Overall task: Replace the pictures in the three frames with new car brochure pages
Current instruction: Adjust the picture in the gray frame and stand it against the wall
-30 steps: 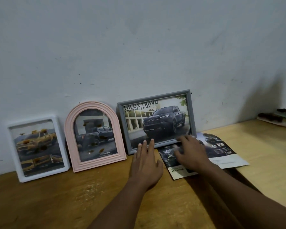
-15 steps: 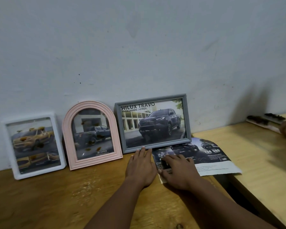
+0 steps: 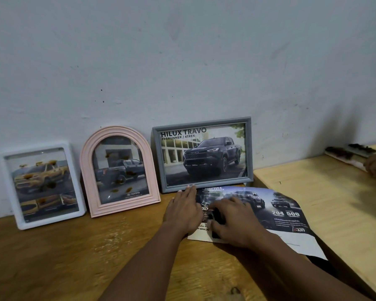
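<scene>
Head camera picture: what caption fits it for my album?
Right hand rests on a brochure page, left hand at its edge, before white frame, pink frame, grey frame.

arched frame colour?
Pale pink arched frame, seen in the head view, leaning against the wall.

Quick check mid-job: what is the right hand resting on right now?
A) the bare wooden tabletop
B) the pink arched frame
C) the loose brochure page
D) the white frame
C: the right hand lies with its fingers on the loose brochure page, which is spread flat just in front of the grey frame.
</scene>
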The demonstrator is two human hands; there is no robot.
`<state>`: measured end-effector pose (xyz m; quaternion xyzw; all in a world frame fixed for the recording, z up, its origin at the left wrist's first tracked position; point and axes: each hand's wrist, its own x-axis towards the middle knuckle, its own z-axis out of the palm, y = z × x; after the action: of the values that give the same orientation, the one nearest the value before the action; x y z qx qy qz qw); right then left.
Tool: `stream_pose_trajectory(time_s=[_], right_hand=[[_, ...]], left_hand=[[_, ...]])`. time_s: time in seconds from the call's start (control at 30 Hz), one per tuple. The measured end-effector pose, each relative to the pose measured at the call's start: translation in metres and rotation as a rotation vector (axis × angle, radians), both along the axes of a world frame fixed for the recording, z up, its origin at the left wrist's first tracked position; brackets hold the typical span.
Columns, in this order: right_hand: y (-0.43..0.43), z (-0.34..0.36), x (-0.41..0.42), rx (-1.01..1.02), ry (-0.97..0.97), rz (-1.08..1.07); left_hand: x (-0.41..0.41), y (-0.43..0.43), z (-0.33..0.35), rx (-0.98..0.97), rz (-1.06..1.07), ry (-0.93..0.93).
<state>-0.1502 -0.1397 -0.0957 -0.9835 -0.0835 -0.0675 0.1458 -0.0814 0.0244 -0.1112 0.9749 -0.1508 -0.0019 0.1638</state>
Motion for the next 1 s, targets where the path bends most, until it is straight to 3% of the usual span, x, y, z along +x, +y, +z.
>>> stream_pose_trajectory(time_s=[0.2,0.4,0.63,0.8,1.0], right_hand=[[-0.005,-0.019,0.001,-0.046,0.117,-0.065],[-0.018,-0.025,-0.004,-0.029,0.100,0.008],[-0.027,-0.024,-0.003,0.011,0.080,0.069],[-0.042,-0.022,0.008,0.204,-0.079,-0.027],[-0.051,-0.026,0.014,0.088,-0.055,-0.001]], left_hand=[[0.003,0.000,0.001,0.007,-0.004,0.025],[0.007,-0.001,0.000,0.034,-0.015,0.004],[0.013,-0.005,0.008,0.206,-0.076,-0.198],[0.023,-0.020,0.020,0.193,-0.131,-0.212],[0.026,-0.022,0.005,0.303,-0.141,-0.200]])
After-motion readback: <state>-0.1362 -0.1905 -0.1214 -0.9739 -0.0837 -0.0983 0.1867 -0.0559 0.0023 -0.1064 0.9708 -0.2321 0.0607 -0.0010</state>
